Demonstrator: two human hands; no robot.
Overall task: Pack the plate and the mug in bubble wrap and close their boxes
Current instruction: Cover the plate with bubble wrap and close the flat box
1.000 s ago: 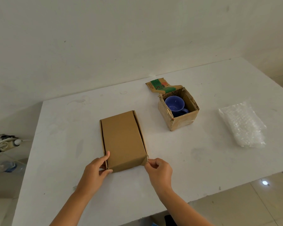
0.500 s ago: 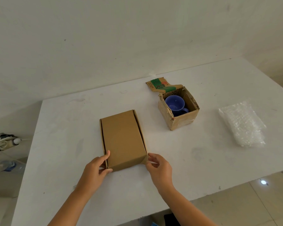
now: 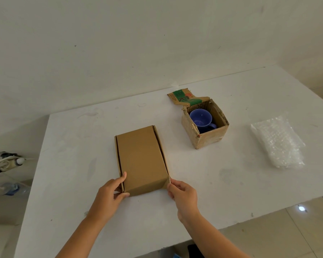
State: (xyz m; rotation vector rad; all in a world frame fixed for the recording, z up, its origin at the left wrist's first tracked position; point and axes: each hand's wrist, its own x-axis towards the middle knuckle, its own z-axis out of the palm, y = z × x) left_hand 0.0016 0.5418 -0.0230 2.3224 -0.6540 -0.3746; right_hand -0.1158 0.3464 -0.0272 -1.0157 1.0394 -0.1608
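Note:
A flat brown cardboard box (image 3: 141,158) lies closed in the middle of the white table (image 3: 67,164). My left hand (image 3: 111,192) pinches its near left corner. My right hand (image 3: 183,192) pinches its near right corner flap. Beyond it to the right stands a small worn cardboard box (image 3: 211,135), open at the top, its torn lid folded back. A blue mug (image 3: 200,120) sits bare inside it. A sheet of bubble wrap (image 3: 279,142) lies flat at the right of the table. No plate is in sight.
The table's back edge meets a white wall. Its near edge runs just below my forearms, with tiled floor (image 3: 287,239) past it at the right. Bottles and clutter (image 3: 6,175) lie on the floor left of the table.
My right hand's fingers have shifted slightly at the box's near right corner. My left hand and the box stay as they were.

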